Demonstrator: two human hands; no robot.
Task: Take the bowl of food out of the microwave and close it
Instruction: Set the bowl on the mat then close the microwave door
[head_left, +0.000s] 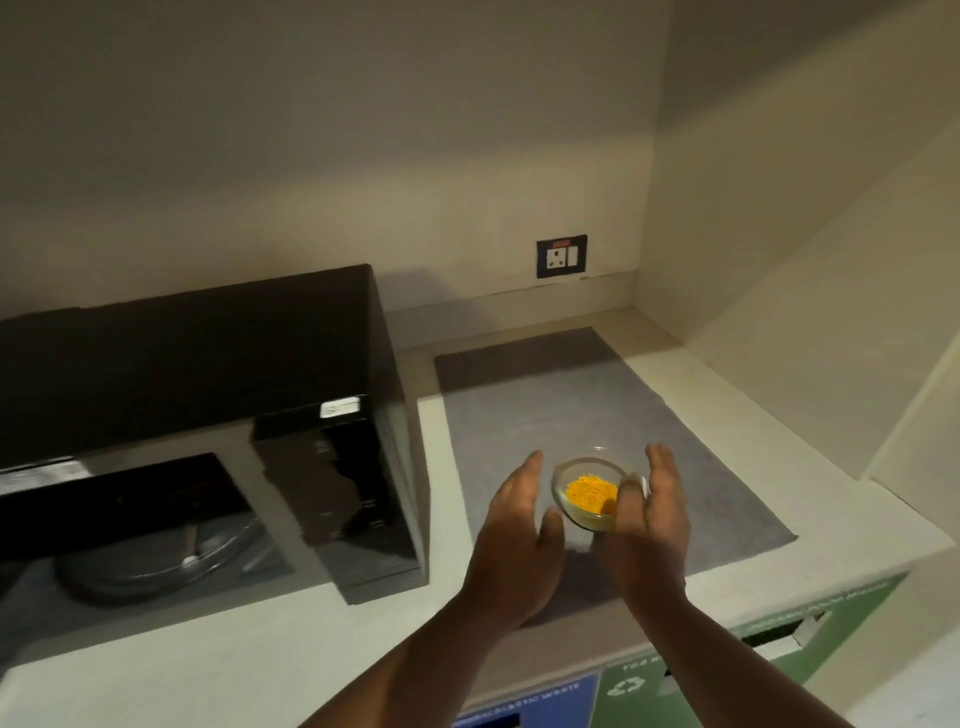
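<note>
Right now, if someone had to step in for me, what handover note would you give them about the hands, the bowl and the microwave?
Left hand: open, beside the bowl, apparently not gripping.
Right hand: open, curved against the bowl's right side, with a fingertip at the rim.
Glass bowl of yellow food: out of the microwave, on or just above the grey mat on the counter; contact unclear.
Done: bowl removed.
Left: release the bowl, then shut the microwave, whose cavity and turntable are exposed.
</note>
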